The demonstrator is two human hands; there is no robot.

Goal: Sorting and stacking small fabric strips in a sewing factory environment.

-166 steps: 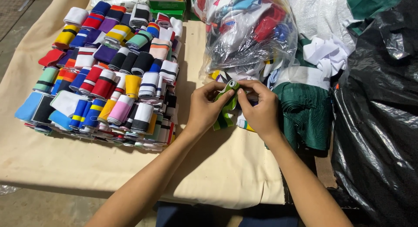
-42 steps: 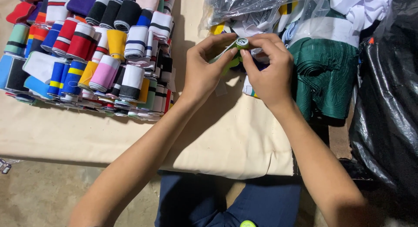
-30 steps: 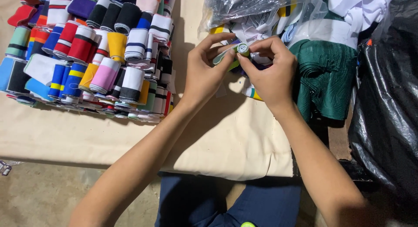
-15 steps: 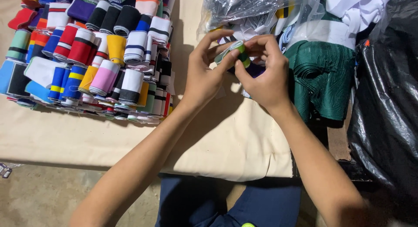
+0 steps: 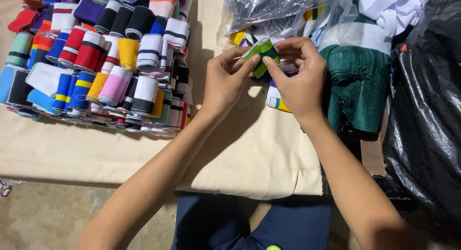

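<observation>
My left hand (image 5: pixel 224 82) and my right hand (image 5: pixel 300 79) together pinch a small rolled strip of green ribbed fabric (image 5: pixel 260 53) with pale stripes, held above the beige cloth (image 5: pixel 249 149). Fingertips of both hands wrap its ends. To the left lies a dense pile of rolled fabric bands (image 5: pixel 103 63) in red, blue, pink, yellow, black and white. Just behind my hands sits a clear plastic bag (image 5: pixel 273 10) stuffed with more coloured bands.
A folded dark green fabric (image 5: pixel 357 91) lies right of my hands. A black plastic bag (image 5: pixel 427 125) fills the far right. White cloth (image 5: pixel 389 15) sits at the top right. The beige cloth's front edge hangs over my blue-trousered lap (image 5: pixel 249 221).
The green roll stays between both hands; my fingers have shifted around it and the hands have drifted slightly. The view has tilted a little downward since the oldest frame.
</observation>
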